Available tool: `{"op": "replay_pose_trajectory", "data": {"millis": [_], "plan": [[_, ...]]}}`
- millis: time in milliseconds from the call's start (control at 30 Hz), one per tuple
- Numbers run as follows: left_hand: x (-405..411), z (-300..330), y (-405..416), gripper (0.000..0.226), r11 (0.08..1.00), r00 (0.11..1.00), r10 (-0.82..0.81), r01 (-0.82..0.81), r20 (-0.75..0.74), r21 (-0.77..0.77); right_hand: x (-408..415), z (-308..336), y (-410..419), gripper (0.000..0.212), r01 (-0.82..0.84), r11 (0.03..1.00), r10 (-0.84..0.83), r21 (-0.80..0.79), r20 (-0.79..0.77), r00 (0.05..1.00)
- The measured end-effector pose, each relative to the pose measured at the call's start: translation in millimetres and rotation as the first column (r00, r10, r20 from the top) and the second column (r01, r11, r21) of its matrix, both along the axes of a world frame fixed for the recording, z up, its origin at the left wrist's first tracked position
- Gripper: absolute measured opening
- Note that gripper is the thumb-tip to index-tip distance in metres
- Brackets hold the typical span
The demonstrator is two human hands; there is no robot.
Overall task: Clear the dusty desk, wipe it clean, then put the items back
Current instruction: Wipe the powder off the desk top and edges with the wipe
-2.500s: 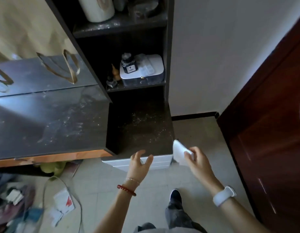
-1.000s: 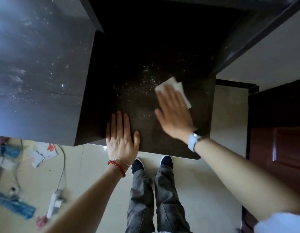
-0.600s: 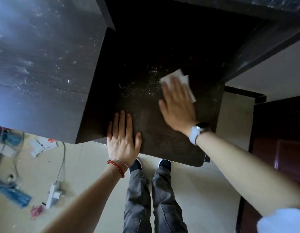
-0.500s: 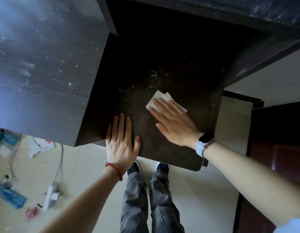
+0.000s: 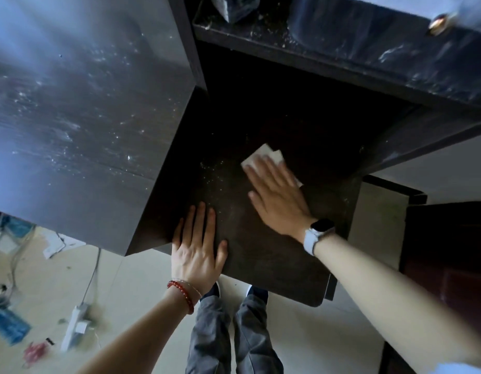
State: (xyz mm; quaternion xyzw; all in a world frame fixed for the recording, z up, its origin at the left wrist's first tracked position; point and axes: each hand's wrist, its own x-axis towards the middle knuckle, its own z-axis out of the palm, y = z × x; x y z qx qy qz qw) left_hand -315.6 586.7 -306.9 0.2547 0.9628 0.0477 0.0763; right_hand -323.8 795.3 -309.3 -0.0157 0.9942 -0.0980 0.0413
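The right hand [image 5: 278,195] is pressing a white wipe [image 5: 263,155] flat under straight fingers near the middle of the dark lower desk [image 5: 263,255], with bare surface lying open toward the front edge and the right edge. The left hand [image 5: 197,249] is resting flat, fingers released, at the front left corner, just beside the raised desk [image 5: 80,125] wall. A dusty shelf [image 5: 328,58] is overhanging the back, and specks of dust [image 5: 215,171] are lying left of the wipe.
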Motion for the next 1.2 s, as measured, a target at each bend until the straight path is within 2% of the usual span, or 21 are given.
{"op": "replay_pose_trajectory", "data": {"millis": [33, 100, 167, 200, 233, 267, 333, 367, 433, 467, 500, 567, 600, 667, 733, 867, 900, 967, 1033, 1100, 1200], "plan": [[-0.2, 0.6, 0.3, 0.061, 1.000, 1.000, 0.004, -0.004, 0.001, 0.000, -5.7, -2.3, 16.7, 0.056, 0.177, 0.984, -0.177, 0.015, -0.021, 0.984], [-0.2, 1.0, 0.1, 0.061, 1.000, 1.000, 0.005, -0.005, 0.005, 0.001, -23.4, -1.3, 53.1, 0.056, 0.540, 0.841, -0.541, -0.021, -0.029, 0.841], [-0.1, 0.8, -1.0, 0.061, 1.000, 1.000, 0.001, -0.001, 0.007, 0.005, -46.7, 4.6, 75.3, 0.057, 0.740, 0.670, -0.731, -0.057, 0.123, 0.671], [-0.4, 1.2, -0.7, 0.061, 1.000, 1.000, -0.001, 0.001, 0.009, 0.008, -58.0, 7.3, 75.8, 0.058, 0.761, 0.648, -0.746, -0.040, 0.170, 0.644], [-0.6, 1.7, -0.4, 0.061, 1.000, 1.000, -0.002, 0.002, 0.009, 0.010, -68.6, 10.4, 69.4, 0.059, 0.727, 0.686, -0.712, -0.025, 0.183, 0.678], [-0.8, 1.7, -0.2, 0.061, 1.000, 1.000, -0.002, 0.002, 0.009, 0.009, -77.8, 14.5, 57.2, 0.059, 0.650, 0.759, -0.633, -0.038, 0.193, 0.750], [-0.8, 0.7, -0.5, 0.060, 1.000, 1.000, -0.002, 0.002, 0.006, 0.009, -84.8, 17.4, 19.7, 0.056, 0.352, 0.930, -0.329, -0.107, 0.187, 0.926], [-0.3, 0.6, -1.2, 0.059, 1.000, 1.000, -0.003, 0.003, 0.002, 0.010, -77.7, 16.2, -2.8, 0.054, 0.160, 0.977, -0.136, -0.141, 0.166, 0.977], [-0.3, 0.6, -1.5, 0.059, 1.000, 1.000, -0.008, 0.008, -0.004, 0.005, -51.7, 15.1, -27.4, 0.053, -0.156, 0.969, 0.183, -0.189, 0.133, 0.974], [-0.7, 0.3, -1.6, 0.059, 1.000, 1.000, -0.009, 0.009, -0.002, 0.004, -41.4, 12.2, -20.9, 0.053, -0.198, 0.965, 0.221, -0.170, 0.126, 0.967], [-1.2, -0.1, -1.6, 0.059, 1.000, 1.000, -0.008, 0.008, -0.003, 0.009, -36.1, 9.0, -7.4, 0.055, -0.146, 0.978, 0.162, -0.151, 0.102, 0.982], [-1.7, -0.6, -1.1, 0.059, 1.000, 1.000, -0.003, 0.003, -0.010, 0.022, -35.2, 2.4, 29.0, 0.059, 0.141, 0.987, -0.143, -0.084, -0.022, 0.989], [-1.6, -0.6, -0.7, 0.059, 1.000, 1.000, -0.003, 0.003, -0.012, 0.027, -37.2, 2.5, 50.6, 0.057, 0.339, 0.937, -0.344, -0.082, -0.064, 0.937], [-1.2, -0.6, -0.8, 0.060, 1.000, 1.000, 0.001, 0.000, -0.017, 0.031, -42.5, 5.4, 81.6, 0.050, 0.637, 0.759, -0.636, -0.135, 0.052, 0.770], [-1.1, -1.2, -1.3, 0.059, 1.000, 1.000, 0.001, 0.000, -0.015, 0.031, -45.7, 6.8, 84.8, 0.053, 0.769, 0.619, -0.761, -0.163, 0.120, 0.638], [-1.9, -1.0, -2.4, 0.059, 0.999, 1.000, -0.003, 0.002, 0.006, 0.035, -57.0, 5.4, 69.4, 0.059, 0.848, 0.515, -0.842, -0.127, 0.110, 0.528], [-2.2, -1.0, -2.8, 0.059, 0.999, 1.000, -0.003, 0.003, 0.008, 0.036, -61.2, 5.7, 66.7, 0.060, 0.839, 0.531, -0.834, -0.119, 0.103, 0.542], [-1.9, -1.6, -2.9, 0.059, 0.999, 1.000, -0.006, 0.005, 0.007, 0.043, -71.3, 8.6, 59.7, 0.059, 0.755, 0.647, -0.749, -0.103, 0.098, 0.655], [-1.7, -1.7, -2.6, 0.060, 0.999, 1.000, -0.009, 0.009, -0.001, 0.047, -84.9, 10.7, 43.9, 0.057, 0.603, 0.792, -0.593, -0.094, 0.117, 0.797], [-1.1, -0.6, -2.8, 0.060, 0.999, 1.000, -0.017, 0.017, 0.001, 0.042, -97.0, 13.1, 19.1, 0.058, 0.430, 0.897, -0.417, -0.098, 0.132, 0.899], [0.5, 0.6, -6.5, 0.059, 0.998, 0.999, -0.033, 0.033, 0.013, 0.045, -96.6, 12.9, -19.6, 0.063, 0.202, 0.973, -0.191, -0.112, 0.098, 0.977]]}}
